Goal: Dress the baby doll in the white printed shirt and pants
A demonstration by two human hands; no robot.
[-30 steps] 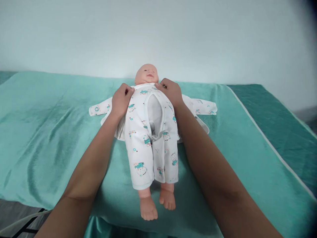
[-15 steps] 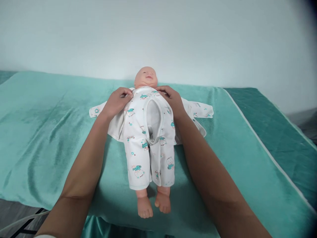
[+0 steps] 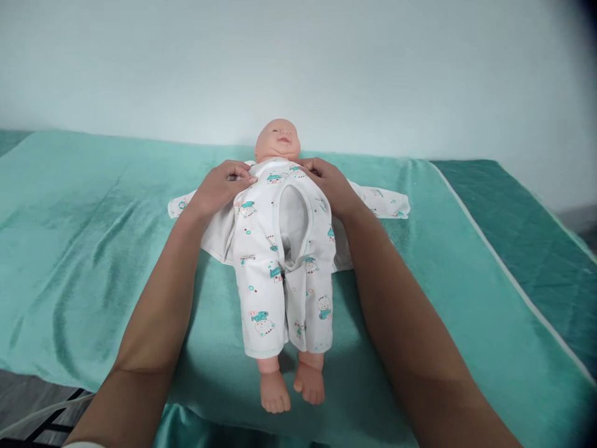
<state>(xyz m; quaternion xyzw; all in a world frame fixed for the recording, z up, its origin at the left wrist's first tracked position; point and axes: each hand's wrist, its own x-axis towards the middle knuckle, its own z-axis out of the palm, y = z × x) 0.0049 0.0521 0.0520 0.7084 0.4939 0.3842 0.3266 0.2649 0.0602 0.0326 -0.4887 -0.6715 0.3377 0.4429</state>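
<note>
A baby doll lies on its back, head at the far side and bare feet toward me. It wears white printed open-crotch pants, pulled up high over its chest. A matching white shirt is spread beneath the doll, its sleeves stretched out to both sides. My left hand pinches the pants' upper edge on the left, thumb and index finger together. At the opposite upper corner, my right hand has its fingers bent over the pants' edge; its thumb is mostly hidden.
A light green cloth with some wrinkles covers the table. Darker green quilted fabric shows at the right. Behind stands a plain pale wall. Dark bars and a pale cable lie at the lower left, below the cloth's edge.
My right hand and forearm have shifted slightly right, now covering more of the shirt's right side. The doll appears slightly higher and farther right. Both hands remain at the pants' upper edge.
</note>
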